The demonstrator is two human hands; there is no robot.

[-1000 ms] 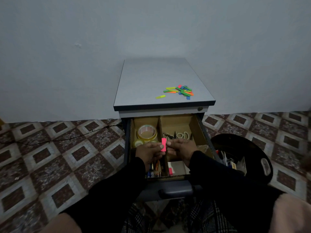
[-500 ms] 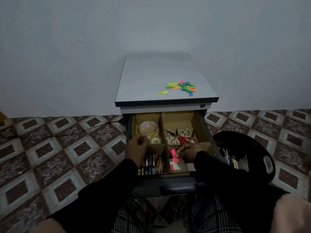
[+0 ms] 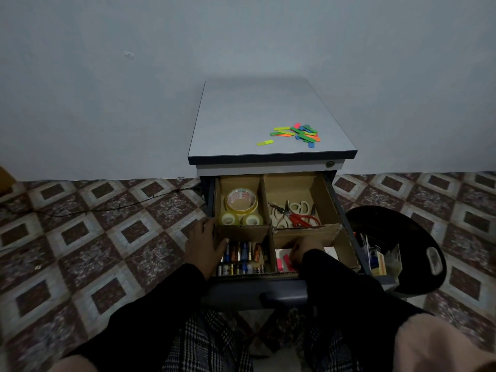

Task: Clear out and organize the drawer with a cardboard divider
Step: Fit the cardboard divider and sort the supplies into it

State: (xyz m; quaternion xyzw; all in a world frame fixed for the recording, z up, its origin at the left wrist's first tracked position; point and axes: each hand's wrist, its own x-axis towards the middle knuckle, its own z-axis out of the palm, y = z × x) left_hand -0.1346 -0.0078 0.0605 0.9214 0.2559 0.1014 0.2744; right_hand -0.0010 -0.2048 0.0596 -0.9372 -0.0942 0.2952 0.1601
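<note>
Drawer (image 3: 346, 210): pulled open under the grey cabinet top (image 3: 257, 111), lined with a cardboard divider (image 3: 268, 210) forming four compartments.
Back left compartment: tape rolls (image 3: 241, 208) are seen.
Back right compartment: scissors and pliers (image 3: 295, 213) are laid together.
Front left compartment: batteries (image 3: 241, 253) are lined up.
Front right compartment: pink sticky tabs (image 3: 284, 261) are seen on white paper.
Left hand (image 3: 205, 245): rested on the drawer's left edge, fingers relaxed, nothing held.
Right hand (image 3: 304, 249): lowered into the front right compartment, at the pink tabs; its grip cannot be told.
Cabinet top: coloured tabs (image 3: 298, 134) are scattered there.
Black bin (image 3: 397, 237): stood just right of the drawer.
</note>
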